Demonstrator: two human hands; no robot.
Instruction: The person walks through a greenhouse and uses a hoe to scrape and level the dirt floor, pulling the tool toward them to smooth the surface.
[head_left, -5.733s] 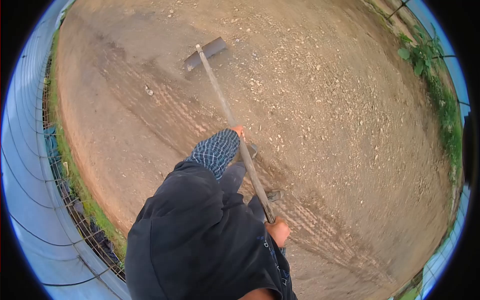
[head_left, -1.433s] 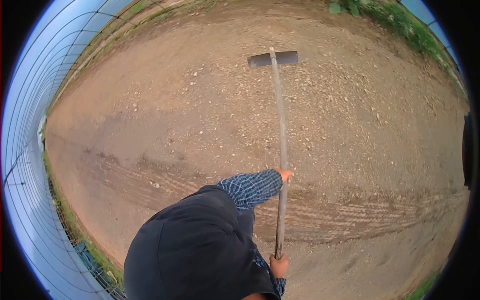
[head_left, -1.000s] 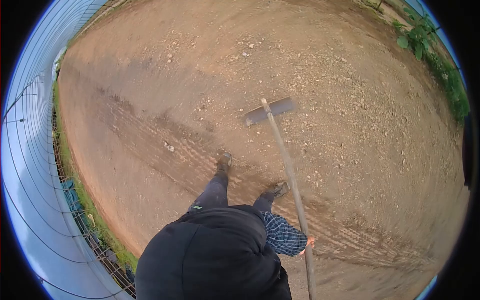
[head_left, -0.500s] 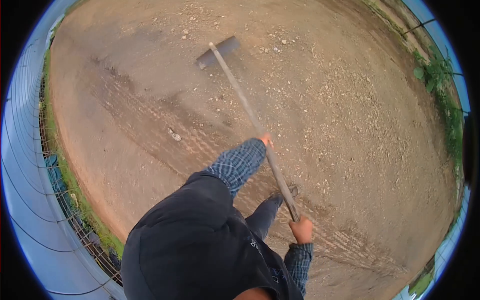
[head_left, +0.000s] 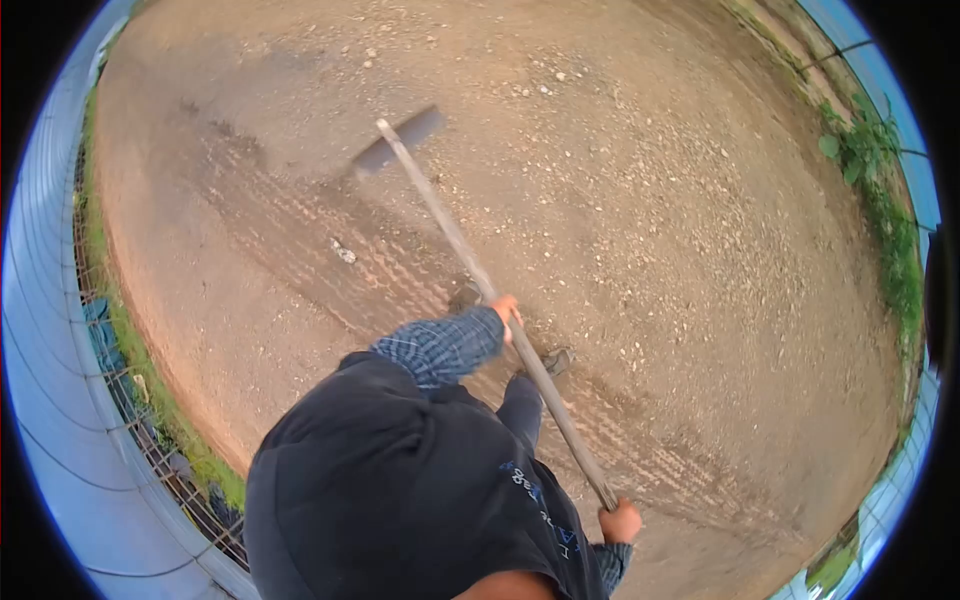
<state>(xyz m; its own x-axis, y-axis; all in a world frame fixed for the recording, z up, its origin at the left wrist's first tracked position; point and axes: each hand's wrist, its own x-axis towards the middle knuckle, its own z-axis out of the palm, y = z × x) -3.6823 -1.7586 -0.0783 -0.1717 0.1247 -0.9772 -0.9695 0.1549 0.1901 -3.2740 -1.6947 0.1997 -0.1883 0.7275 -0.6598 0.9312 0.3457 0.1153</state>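
A rake with a long wooden handle (head_left: 440,212) slants across the dirt ground, from upper left to lower right. Its wide, dark, flat head (head_left: 400,138) lies on or close to the soil and is blurred, so no teeth can be made out. Midway along the handle, my left hand (head_left: 508,314) is closed around the wood. Further down, my right hand (head_left: 621,521) grips the handle near its butt end. Both arms wear checked sleeves under a dark top.
Loose pebbles (head_left: 680,230) cover the ground to the right. A darker strip with tread marks (head_left: 340,250) runs diagonally, with a pale stone (head_left: 343,251) on it. My shoes (head_left: 558,361) stand near the handle. Plastic sheeting (head_left: 50,380) and grass edge the left; weeds (head_left: 870,150) grow at right.
The rake's head has come nearer and to the left across the ground. Both hands have moved down the view with the handle, still holding it.
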